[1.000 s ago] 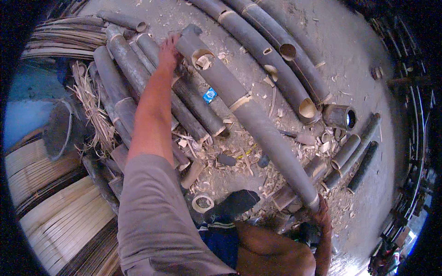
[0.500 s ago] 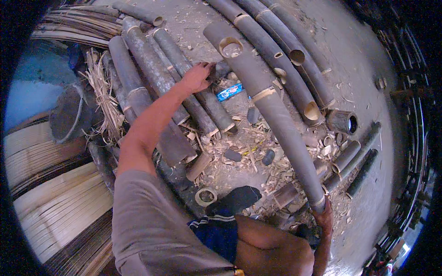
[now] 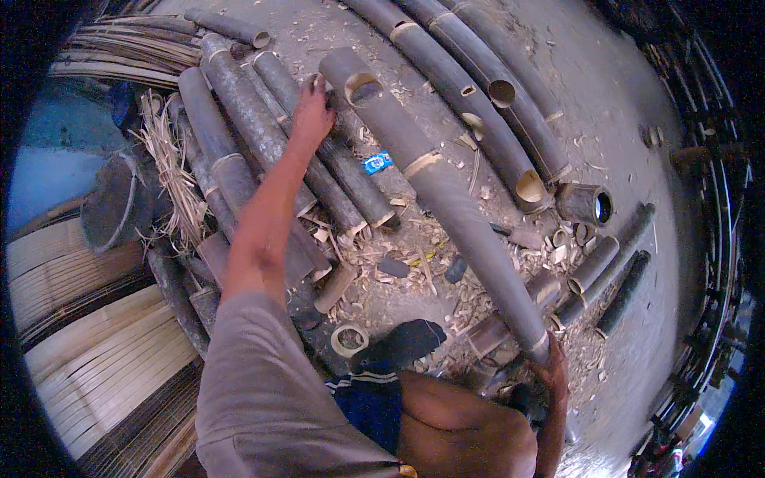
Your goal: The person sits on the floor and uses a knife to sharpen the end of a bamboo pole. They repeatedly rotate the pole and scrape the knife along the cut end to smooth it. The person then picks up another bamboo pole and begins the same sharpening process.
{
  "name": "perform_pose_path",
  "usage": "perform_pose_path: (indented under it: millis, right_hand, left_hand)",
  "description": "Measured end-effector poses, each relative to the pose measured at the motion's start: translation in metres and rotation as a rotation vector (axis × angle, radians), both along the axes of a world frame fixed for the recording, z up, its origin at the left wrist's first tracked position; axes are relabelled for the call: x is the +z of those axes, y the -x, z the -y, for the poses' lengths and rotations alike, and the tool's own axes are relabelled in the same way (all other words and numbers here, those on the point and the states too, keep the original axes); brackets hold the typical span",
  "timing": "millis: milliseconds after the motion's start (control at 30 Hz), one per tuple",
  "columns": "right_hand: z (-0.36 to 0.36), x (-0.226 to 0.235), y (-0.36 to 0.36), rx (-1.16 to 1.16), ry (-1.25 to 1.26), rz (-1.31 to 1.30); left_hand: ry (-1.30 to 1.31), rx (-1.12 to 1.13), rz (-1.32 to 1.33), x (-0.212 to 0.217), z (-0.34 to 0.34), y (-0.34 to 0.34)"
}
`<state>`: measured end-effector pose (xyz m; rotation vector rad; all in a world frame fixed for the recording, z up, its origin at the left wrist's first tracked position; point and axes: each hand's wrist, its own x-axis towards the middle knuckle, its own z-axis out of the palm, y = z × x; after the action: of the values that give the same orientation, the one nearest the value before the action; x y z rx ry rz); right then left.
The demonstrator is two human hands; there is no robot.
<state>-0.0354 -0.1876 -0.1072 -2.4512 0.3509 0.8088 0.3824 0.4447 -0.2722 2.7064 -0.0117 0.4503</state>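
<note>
Pale split bamboo slats [image 3: 88,350] lay in flat, ribbed rows at the far left, beside a dark round basket [image 3: 111,203] and a tuft of dry straw-like fibres [image 3: 171,171]. Next to them grey, weathered bamboo poles [image 3: 231,143] were stacked side by side, round and jointed, their cut ends hollow. The left hand [image 3: 311,115] reached out over this stack with its fingers spread and pressed down on a pole, just beside the far end of the long bamboo pole [image 3: 446,207]; whether it gripped anything I could not tell. That long pole ran slantwise across the middle, dull grey with a pale ring at its joint and an oval hole cut near its open upper end. A small blue wrapper [image 3: 377,162] lay on the dusty ground [image 3: 606,103] just left of it, among curled shavings and chips [image 3: 414,263]. A thin bamboo ring [image 3: 348,338] rested near a dark-socked foot [image 3: 406,342]. At the lower right the right hand [image 3: 551,374] was closed around the long pole's near end. Farther right, more thick poles [image 3: 478,88] and short hollow offcuts [image 3: 586,203] lay on the ground.
</note>
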Motion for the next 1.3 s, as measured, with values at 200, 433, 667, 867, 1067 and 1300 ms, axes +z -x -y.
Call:
perform_pose_path:
  millis: [200,433,667,867,1067,1300]
  right_hand:
    - [0.001,-0.017,0.007,-0.029,-0.041,-0.017]
    - [-0.002,-0.026,0.019,0.068,0.167,0.11]
    - [0.052,-0.053,0.083,0.062,0.372,0.188]
    - [0.034,-0.042,0.089,0.111,0.403,0.279]
    - [0.013,-0.026,0.091,0.076,0.412,0.231]
    - [0.027,-0.058,0.07,0.02,0.434,0.259]
  left_hand:
    - [1.28,0.361,-0.102,0.065,0.107,0.092]
    - [1.703,0.179,-0.299,0.066,0.215,0.138]
    - [1.542,0.304,-0.438,0.046,0.227,0.118]
    - [1.437,0.325,-0.481,0.006,0.201,0.097]
    - [1.381,0.25,-0.619,-0.003,0.183,0.094]
    - [1.329,-0.065,-0.81,-0.035,0.142,0.074]
